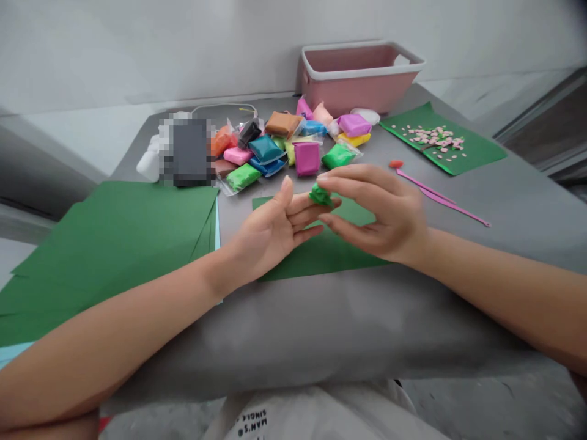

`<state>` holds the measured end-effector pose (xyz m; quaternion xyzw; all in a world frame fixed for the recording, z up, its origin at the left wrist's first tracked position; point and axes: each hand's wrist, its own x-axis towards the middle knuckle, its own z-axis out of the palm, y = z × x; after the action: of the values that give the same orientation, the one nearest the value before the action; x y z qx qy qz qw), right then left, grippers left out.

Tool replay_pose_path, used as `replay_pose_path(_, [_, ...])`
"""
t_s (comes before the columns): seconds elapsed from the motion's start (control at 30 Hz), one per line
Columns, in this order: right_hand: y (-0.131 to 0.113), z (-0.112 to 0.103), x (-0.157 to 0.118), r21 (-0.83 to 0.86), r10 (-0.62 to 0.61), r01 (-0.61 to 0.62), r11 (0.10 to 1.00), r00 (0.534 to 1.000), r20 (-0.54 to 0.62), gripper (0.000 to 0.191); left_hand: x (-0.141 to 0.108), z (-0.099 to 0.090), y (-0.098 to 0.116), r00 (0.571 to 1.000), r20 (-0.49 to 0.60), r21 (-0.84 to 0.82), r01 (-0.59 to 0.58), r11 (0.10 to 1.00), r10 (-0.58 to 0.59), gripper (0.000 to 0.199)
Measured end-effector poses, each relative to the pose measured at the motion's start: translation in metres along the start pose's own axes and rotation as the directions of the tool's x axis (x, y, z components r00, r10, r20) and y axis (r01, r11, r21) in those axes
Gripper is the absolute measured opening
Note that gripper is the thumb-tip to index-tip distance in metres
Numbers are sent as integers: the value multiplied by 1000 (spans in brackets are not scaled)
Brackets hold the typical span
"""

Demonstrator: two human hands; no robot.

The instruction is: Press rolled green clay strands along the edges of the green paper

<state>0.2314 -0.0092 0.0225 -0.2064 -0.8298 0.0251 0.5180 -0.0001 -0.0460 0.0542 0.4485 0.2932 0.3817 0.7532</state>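
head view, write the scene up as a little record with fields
left hand: palm up, fingertips at a small crumpled green lump
right hand: fingertips at the same lump; grip unclear
under hands: flat dark-green paper sheet
left side: overlapping dark-green paper sheets
behind: colourful plastic packets
back: pink rectangular bin, white rim
right side: thin pink tools; green sheet with pale-pink blossoms

Craft workspace with clay packets [266, 148], green paper [305, 263]

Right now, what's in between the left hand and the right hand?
A small crumpled green lump is between the left hand and the right hand, as the head view shows.
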Motion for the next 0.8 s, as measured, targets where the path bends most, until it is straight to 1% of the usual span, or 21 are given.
replay_pose_path(0.07, [1, -3, 1, -23, -57, 59, 998, 995, 78, 30, 1, -3, 2, 992, 108, 29, 56, 998, -59, 62])
replay_pose_path(0.1, [0, -5, 1, -29, -74, 78, 997, 991, 112, 26, 2, -5, 3, 986, 144, 45, 82, 996, -88, 65])
replay_pose_path(0.2, [-3, -10, 2, -10, -111, 115, 993, 980, 163, 17, 3, -8, 3, 974, 187, 77, 113, 991, -126, 67])
replay_pose_path(0.23, [-5, -11, 2, -5, -119, 122, 993, 980, 158, 17, 3, -9, 3, 974, 190, 83, 108, 991, -122, 67])
replay_pose_path(0.3, [-10, -11, 1, -44, -86, 90, 995, 992, 97, 21, 3, -10, 3, 974, 195, 94, 102, 990, -119, 67])
replay_pose_path(0.37, [-14, -12, 1, -77, 15, -12, 997, 1000, 28, 29, 3, -9, 3, 972, 194, 89, 117, 989, -132, 67])
replay_pose_path(0.43, [-16, -12, 0, -54, 144, -143, 988, 990, 10, 35, 2, -8, 1, 977, 158, 52, 134, 990, -140, 66])
replay_pose_path(0.5, [-16, -13, 0, -7, 190, -190, 982, 979, 66, 36, 2, -5, -2, 992, 59, -4, 111, 994, -111, 61])
replay_pose_path(0.57, [-16, -12, 1, 9, 163, -165, 986, 979, 124, 36, 2, -2, -5, 996, -54, -37, 66, 997, -68, 55])
replay_pose_path(0.6, [-16, -11, 1, 10, 139, -142, 990, 979, 146, 38, 1, -1, -6, 994, -90, -38, 52, 998, -55, 53])
replay_pose_path(0.67, [-15, -8, 1, 7, 101, -104, 995, 980, 171, 42, 1, -1, -7, 991, -119, -31, 51, 998, -54, 51])
replay_pose_path(0.73, [-13, -7, 1, 3, 63, -65, 998, 984, 166, 43, 1, -1, -7, 988, -143, -33, 50, 998, -54, 52])
replay_pose_path(0.8, [-10, -6, 1, -23, 41, -39, 999, 992, 118, 38, 1, -2, -7, 982, -187, -52, 30, 998, -40, 54])
